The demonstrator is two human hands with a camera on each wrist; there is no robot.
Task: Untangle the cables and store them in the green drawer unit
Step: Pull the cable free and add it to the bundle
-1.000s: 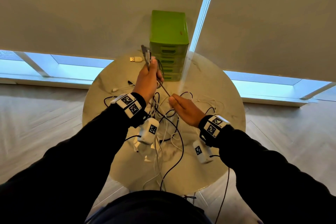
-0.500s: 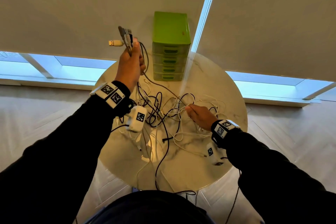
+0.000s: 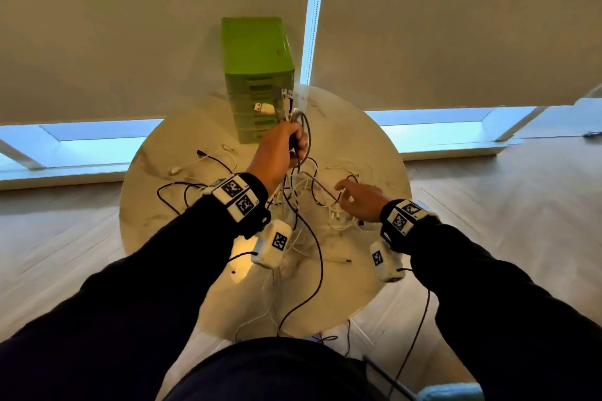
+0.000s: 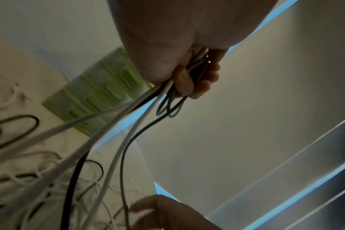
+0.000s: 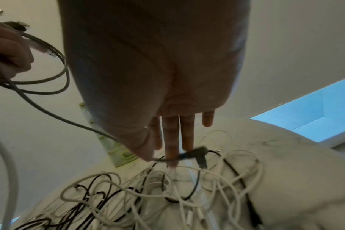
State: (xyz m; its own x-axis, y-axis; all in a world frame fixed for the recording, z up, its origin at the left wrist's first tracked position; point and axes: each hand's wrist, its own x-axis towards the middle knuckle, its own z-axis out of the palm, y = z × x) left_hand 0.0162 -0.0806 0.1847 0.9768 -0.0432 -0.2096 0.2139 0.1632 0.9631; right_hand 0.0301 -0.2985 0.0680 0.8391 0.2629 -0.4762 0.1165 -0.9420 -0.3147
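The green drawer unit [image 3: 257, 52] stands at the far edge of the round table [image 3: 156, 221], all drawers closed. My left hand [image 3: 290, 143] is raised in front of it and grips a bundle of grey, white and black cables [image 4: 148, 99], their USB plugs [image 3: 286, 98] sticking up above the fist. A grey cable [image 3: 321, 187] runs from that fist down to my right hand [image 3: 345, 197], which pinches it near its dark plug [image 5: 195, 153] between thumb and straight fingers [image 5: 187, 137]. Below lies the tangle of black and white cables [image 5: 148, 194].
Loose cable ends lie on the table's left side [image 3: 182, 169]. Several cables hang over the near edge [image 3: 293, 319]. Blinds and low window strips [image 3: 439, 130] stand right behind the table. Wood floor surrounds it.
My left hand, raised high to the left half a second ago, has come back right in front of the drawer unit with the bundle. My right hand has slid along the grey cable to its plug end.
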